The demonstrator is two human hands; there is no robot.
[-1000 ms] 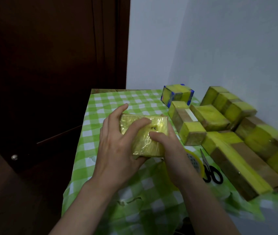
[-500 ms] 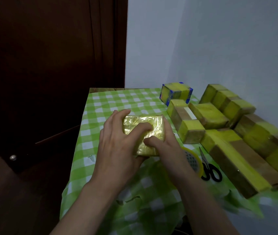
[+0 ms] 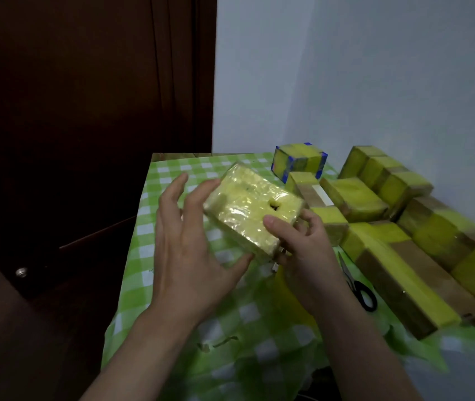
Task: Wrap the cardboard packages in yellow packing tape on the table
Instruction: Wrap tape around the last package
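A small cardboard package [image 3: 248, 209] covered in glossy yellow tape is held tilted above the green checked tablecloth [image 3: 169, 180]; a dark hole shows in its top face. My right hand [image 3: 305, 250] grips its near right corner, thumb on top and fingers curled underneath. My left hand [image 3: 190, 256] is spread at the package's left side, fingers nearly straight and touching its edge, thumb under the near edge. A blurred yellow shape [image 3: 287, 287] shows beside my right wrist; I cannot tell whether it is the tape roll.
Several taped packages lie along the right: a blue-edged cube [image 3: 300, 163], short blocks [image 3: 355, 198] and long boxes [image 3: 404, 273]. Black scissors [image 3: 362, 293] lie beside my right forearm. A dark door [image 3: 86, 111] stands left of the table, and a white wall is behind it.
The package has been lifted off the cloth and turned diagonally, far end pointing up and left. My left hand came off its top and opened beside it; my right hand shifted to the corner.
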